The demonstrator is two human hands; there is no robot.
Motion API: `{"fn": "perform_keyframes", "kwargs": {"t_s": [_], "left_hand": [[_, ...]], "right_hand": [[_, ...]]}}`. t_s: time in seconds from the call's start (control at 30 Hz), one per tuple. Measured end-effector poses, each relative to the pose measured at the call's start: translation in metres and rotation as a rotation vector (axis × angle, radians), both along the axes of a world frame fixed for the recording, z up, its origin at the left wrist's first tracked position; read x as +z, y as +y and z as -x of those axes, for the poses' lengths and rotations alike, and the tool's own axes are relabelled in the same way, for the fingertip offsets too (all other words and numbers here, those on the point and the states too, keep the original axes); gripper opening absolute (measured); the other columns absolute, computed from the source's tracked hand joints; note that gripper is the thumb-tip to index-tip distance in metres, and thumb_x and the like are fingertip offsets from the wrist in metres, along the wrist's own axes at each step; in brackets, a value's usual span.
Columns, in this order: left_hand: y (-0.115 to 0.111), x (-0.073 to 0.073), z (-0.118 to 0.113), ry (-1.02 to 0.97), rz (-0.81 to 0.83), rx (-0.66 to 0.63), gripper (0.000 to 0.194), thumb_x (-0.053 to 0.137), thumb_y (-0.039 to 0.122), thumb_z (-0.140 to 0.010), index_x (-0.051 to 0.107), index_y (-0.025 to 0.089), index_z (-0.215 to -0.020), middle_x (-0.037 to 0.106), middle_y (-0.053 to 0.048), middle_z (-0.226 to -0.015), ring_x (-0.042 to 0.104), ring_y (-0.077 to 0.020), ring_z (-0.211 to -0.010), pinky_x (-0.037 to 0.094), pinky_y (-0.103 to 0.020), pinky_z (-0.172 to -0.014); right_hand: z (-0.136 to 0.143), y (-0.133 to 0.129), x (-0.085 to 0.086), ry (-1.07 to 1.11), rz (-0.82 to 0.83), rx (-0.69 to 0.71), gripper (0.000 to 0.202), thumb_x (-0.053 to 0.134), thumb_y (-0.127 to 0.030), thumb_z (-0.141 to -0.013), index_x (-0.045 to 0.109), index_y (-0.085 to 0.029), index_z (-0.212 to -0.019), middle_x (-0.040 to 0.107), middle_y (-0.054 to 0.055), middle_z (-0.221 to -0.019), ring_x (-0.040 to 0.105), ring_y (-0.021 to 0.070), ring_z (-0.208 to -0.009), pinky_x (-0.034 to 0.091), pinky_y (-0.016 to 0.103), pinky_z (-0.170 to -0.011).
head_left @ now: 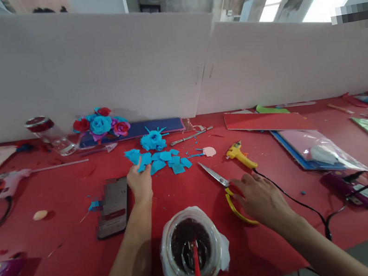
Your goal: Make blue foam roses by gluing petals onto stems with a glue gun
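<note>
My left hand [139, 181] reaches to the cut blue paper pieces [159, 161], its fingertips closed on one at the left of the pile. The exact pinch is partly hidden. My right hand [260, 196] grips one yellow handle of the scissors [215, 173], which lie on the red table with blades pointing to the far left. Behind the paper pieces sits a blue paper flower [153, 139]. Nearest to me, between my forearms, stands a clear cup [191, 245] with dark liquid and a red straw [197, 272].
A phone [113, 208] lies left of my left hand. A yellow glue gun [241, 155] with a black cord lies beyond my right hand. Tweezers [191, 136], a paper-flower bouquet [101, 123], a glass bottle [53, 136] and a pink glue gun [11, 182] lie farther back.
</note>
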State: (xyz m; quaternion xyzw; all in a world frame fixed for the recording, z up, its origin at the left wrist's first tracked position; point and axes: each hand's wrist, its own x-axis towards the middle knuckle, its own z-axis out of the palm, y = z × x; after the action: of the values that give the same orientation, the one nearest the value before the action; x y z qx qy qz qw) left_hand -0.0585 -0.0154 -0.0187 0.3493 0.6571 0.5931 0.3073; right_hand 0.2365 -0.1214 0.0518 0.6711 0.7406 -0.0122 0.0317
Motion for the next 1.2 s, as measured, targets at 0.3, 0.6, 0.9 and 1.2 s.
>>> {"fn": "perform_keyframes", "kwargs": {"t_s": [0.3,0.6,0.9,1.2], "left_hand": [[-0.002,-0.001,-0.036,0.066,0.017,-0.292,0.013,0.069,0.027,-0.066,0.077,0.021,-0.074,0.072,-0.004,-0.07,0.058,-0.0194,-0.065,0.039,-0.027,-0.059],[0.032,0.017,-0.05,0.324,0.109,-0.379,0.019,0.076,0.006,-0.049,0.067,0.022,-0.053,0.067,-0.004,-0.062,0.06,-0.0223,-0.07,0.038,-0.027,-0.063],[0.032,0.016,-0.056,0.181,0.148,-0.493,0.02,0.075,0.007,-0.049,0.058,0.019,-0.048,0.059,0.001,-0.054,0.052,-0.0142,-0.056,0.036,-0.026,-0.058],[-0.016,0.015,-0.047,-0.093,0.196,-0.324,0.012,0.075,0.022,-0.05,0.064,0.017,-0.053,0.066,-0.001,-0.061,0.059,-0.0166,-0.067,0.044,-0.027,-0.066]], "right_hand": [[-0.085,0.043,0.074,0.124,0.008,-0.285,0.03,0.053,-0.043,-0.082,0.069,-0.025,-0.101,0.07,0.01,-0.084,0.064,0.0252,-0.077,0.045,0.035,-0.067],[-0.09,0.092,0.036,0.078,-0.031,-0.27,0.042,0.05,-0.03,-0.083,0.063,-0.016,-0.119,0.065,0.015,-0.12,0.06,0.0295,-0.112,0.045,0.039,-0.09],[-0.061,0.12,-0.008,0.022,0.137,-0.407,0.049,0.052,-0.04,-0.08,0.055,-0.019,-0.124,0.063,0.018,-0.118,0.058,0.0369,-0.113,0.045,0.053,-0.088],[-0.078,0.108,-0.02,0.092,-0.03,-0.384,0.038,0.048,-0.039,-0.087,0.062,-0.015,-0.113,0.058,0.017,-0.117,0.064,0.0279,-0.095,0.048,0.035,-0.075]]}}
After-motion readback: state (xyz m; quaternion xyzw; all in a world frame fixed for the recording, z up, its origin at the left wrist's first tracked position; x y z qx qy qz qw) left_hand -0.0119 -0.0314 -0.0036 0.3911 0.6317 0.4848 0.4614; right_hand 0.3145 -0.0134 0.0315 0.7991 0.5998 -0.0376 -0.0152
